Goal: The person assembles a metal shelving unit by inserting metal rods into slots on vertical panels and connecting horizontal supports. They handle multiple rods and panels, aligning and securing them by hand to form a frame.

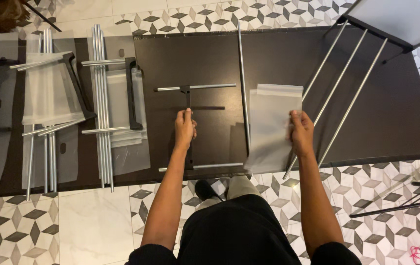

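Left hand (pixel 184 128): grip closed around the black bar (pixel 188 105), a flat matte strip lying lengthwise on the dark brown bench (pixel 396 108). Two thin, round, bright metal rods cross this bar, one at its far end (pixel 197 88) and one at its near end (pixel 205 166).

Right hand (pixel 301 132): fingers pinched shut on the right edge of a clear plastic bag (pixel 271 127), a soft, translucent, rectangular sleeve with a folded top flap, lying flat at the bench's near edge, just right of the bar.

A long single rod (pixel 242 83) runs between bar and bag. Three more long rods (pixel 342 93) lie slanted on the right. To the left sit bundled rods (pixel 102 108) on further filmy bags, with another black bracket (pixel 131 93). Floor: glossy tile (pixel 92 225) with grey cube pattern.
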